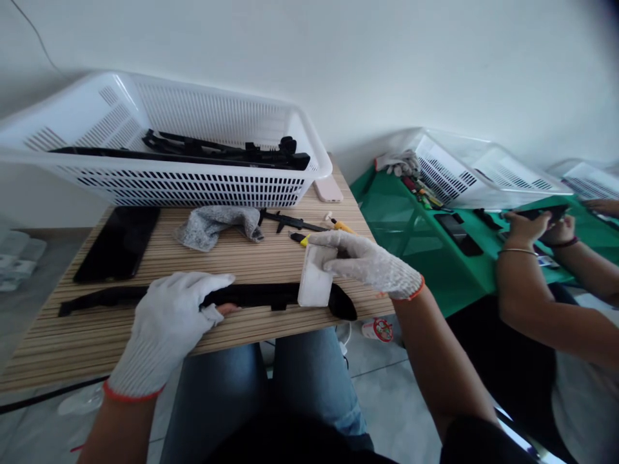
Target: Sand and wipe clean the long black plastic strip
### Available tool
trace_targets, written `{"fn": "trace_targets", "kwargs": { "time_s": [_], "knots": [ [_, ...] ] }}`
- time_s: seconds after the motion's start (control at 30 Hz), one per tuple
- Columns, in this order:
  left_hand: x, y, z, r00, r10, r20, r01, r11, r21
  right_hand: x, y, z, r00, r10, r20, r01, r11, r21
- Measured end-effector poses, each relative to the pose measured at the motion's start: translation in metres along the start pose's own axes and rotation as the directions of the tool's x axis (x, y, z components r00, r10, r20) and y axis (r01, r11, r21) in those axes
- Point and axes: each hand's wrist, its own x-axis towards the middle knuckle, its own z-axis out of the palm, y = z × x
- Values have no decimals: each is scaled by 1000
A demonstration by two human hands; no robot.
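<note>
Since the strip (261, 295) lies along the near edge of the table (271, 264), as the head view shows, both hands can likely get at it with ease. It is long, thin and black, with a wide, round end on the right. The left hand (171, 316) is bent over its left part, fingers on the far side and thumb on the near side. That grip looks meant to stop the strip from sliding. A bit of bare skin pokes out by the thumb.

The right hand (360, 261) is mostly closed, pinching a flat white pad (315, 282) by its top, between thumb and fingers. The pad hangs down over the strip, just beside the wide end. I cannot tell how hard it presses, or if it presses at all.

More black parts (207, 154) lie in the white basket (217, 189) at the back, maybe so they are near but out of the way. In front of the basket are a black phone (116, 245), a gray cloth (217, 227), a caliper (294, 222) and a yellow tool (343, 226). They sit past the strip, which leaves the front for the hands. Off to the right, another person's hands (525, 229) hold a dark thing over a green table (396, 212).
</note>
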Motion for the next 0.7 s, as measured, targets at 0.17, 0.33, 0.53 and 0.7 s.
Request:
{"fn": "trace_targets", "kwargs": {
  "time_s": [0.17, 0.33, 0.53, 0.7],
  "knots": [
    [0, 1, 0, 1000, -4, -11, 5, 1000, 22, 2, 4, 12, 999, -41, -16, 36, 974, -225],
    [-1, 1, 1, 999, 33, -22, -33, 999, 40, 1, 8, 14, 998, -53, -25, 46, 972, -232],
    [-2, -1, 2, 998, 36, -41, -33, 997, 70, 3, 15, 17, 986, -73, -148, 23, 950, -311],
    [-1, 2, 0, 1000, 25, -18, -24, 997, 76, -9, 1, 31, 908, -345, -237, 164, 815, -555]
  ]
}}
